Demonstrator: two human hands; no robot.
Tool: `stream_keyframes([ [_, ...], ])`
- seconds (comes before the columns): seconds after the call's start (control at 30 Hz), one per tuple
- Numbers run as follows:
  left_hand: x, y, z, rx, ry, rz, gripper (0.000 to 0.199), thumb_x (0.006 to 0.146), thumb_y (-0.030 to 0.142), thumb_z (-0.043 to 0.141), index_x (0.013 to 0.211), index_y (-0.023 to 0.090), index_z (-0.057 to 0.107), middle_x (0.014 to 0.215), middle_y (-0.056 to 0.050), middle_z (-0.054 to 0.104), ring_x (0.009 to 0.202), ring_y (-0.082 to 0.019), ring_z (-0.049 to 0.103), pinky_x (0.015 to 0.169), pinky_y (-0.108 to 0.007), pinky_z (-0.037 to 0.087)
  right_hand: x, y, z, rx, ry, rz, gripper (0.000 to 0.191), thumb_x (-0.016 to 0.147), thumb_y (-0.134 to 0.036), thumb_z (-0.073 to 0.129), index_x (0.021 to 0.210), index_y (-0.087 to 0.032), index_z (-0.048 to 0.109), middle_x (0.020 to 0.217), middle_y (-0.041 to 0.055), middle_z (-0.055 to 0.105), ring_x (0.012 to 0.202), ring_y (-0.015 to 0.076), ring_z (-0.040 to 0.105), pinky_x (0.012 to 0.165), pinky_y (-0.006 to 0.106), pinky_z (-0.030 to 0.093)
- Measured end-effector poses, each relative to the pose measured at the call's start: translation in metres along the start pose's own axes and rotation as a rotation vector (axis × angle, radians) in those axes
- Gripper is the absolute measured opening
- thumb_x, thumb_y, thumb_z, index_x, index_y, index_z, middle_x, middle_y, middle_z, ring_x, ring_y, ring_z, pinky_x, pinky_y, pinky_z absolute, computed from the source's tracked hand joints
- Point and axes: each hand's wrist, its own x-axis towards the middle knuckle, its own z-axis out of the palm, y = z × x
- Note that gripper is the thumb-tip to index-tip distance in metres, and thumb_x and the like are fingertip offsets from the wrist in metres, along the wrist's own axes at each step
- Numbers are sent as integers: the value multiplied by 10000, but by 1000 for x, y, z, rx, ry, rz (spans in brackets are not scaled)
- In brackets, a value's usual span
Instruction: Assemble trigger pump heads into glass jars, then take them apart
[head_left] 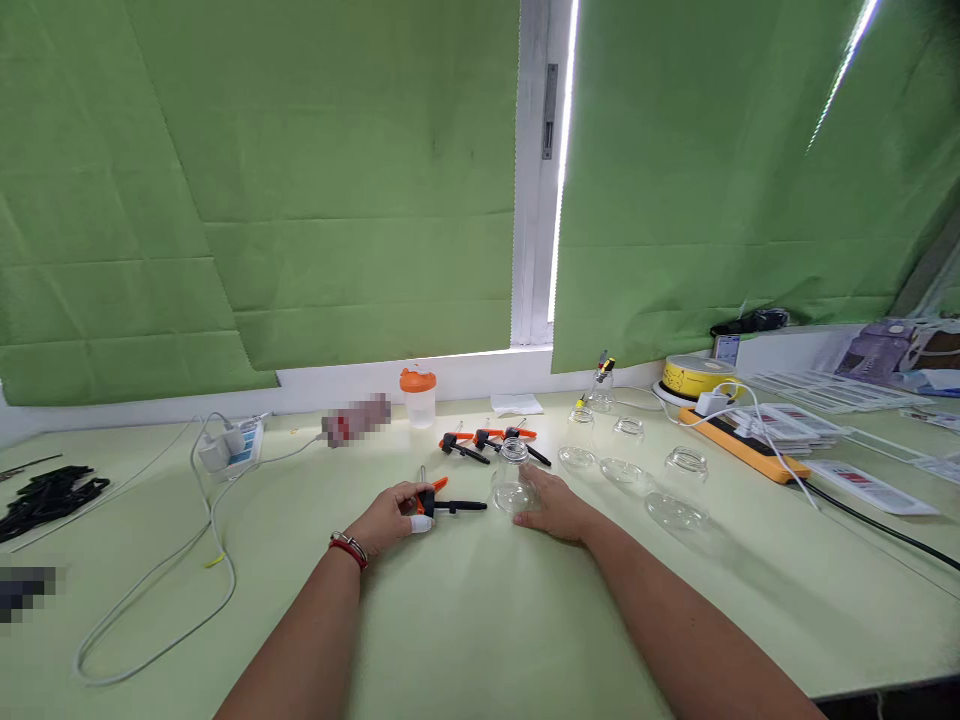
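Note:
My left hand (390, 516) is closed on a black and orange tool (429, 502) with a long black bar pointing right and a thin metal rod pointing up. White tape covers one fingertip. To its right, my right hand (553, 508) grips the lower right side of a clear glass jar (513, 480), which stands upright on the table with its threaded neck up. Some of that hand's fingers are hidden behind the jar. Just beyond lie several similar black and orange tools (465, 447).
More glass jars (676, 490) stand to the right. Behind them are an orange power strip (742, 446) and a yellow spool (699, 377). An orange-lidded cup (418, 398) is at the back. A white cable (225, 590) loops at left, near black parts (49, 500).

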Motion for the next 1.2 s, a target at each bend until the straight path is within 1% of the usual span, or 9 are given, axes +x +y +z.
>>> stream_keyframes([
  [0.1,-1,2,0,-8,-6,5,564,590,334,713,1136,229,619,1002,-21,546,846,-191,506,799,-306,420,0,1,-1,23,-25,20,967,621,-540,671,1416,-218,223,1405,84,371,1305,302,273,1043,421,264],
  [0.37,0,0,0,-22,0,18,575,570,317,730,1128,226,625,924,-9,547,805,-178,499,772,-300,423,1,3,1,25,-15,8,968,613,-552,672,1410,-210,242,1404,84,371,1298,302,276,1057,419,244],
  [0.63,3,-5,0,-28,4,37,517,564,260,708,1075,209,643,977,-18,590,876,-208,546,810,-312,429,3,6,2,20,-6,-36,918,628,-548,666,1392,-219,279,1371,85,412,1279,310,303,1037,434,258],
  [0.87,3,-7,0,-25,19,41,487,552,217,690,1038,198,650,1003,-27,604,897,-223,566,802,-311,441,3,5,2,5,-6,-41,894,624,-541,671,1372,-210,310,1361,94,420,1270,311,316,1037,431,256],
  [1.07,2,-5,1,-41,18,38,487,561,237,692,1043,190,649,997,-43,616,866,-214,572,785,-301,451,2,2,-1,19,-7,-28,868,613,-524,684,1349,-225,334,1343,95,438,1255,302,347,1013,429,299],
  [1.2,2,-4,1,-52,20,31,504,558,240,700,1056,186,645,986,-54,628,868,-216,572,793,-302,452,-1,-3,-2,49,20,-10,840,592,-496,707,1317,-234,373,1321,86,460,1228,287,391,989,408,338],
])
